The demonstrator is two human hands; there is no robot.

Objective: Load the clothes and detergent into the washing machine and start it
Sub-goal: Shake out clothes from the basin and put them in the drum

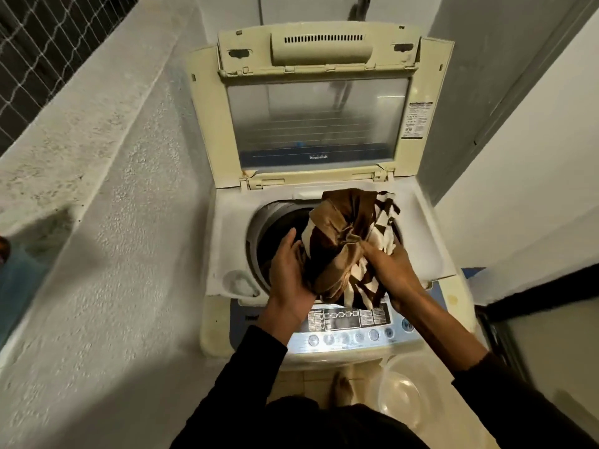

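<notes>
A cream top-loading washing machine (227,247) stands in front of me with its glass lid (317,121) raised upright. A bundle of brown and white patterned cloth (350,241) hangs over the right part of the dark drum opening (275,234). My left hand (288,270) presses against the bundle's left side with the fingers fairly straight. My right hand (392,267) grips the cloth from the right, fingers buried in its folds. Just below my wrists is the blue control panel (350,332) with its row of round buttons. No detergent is visible.
A rough white ledge (97,189) runs along the left, with a wire mesh (42,43) above it. A clear plastic basin (402,387) sits on the floor at the machine's front right. A grey wall and a dark-framed doorway close the right side.
</notes>
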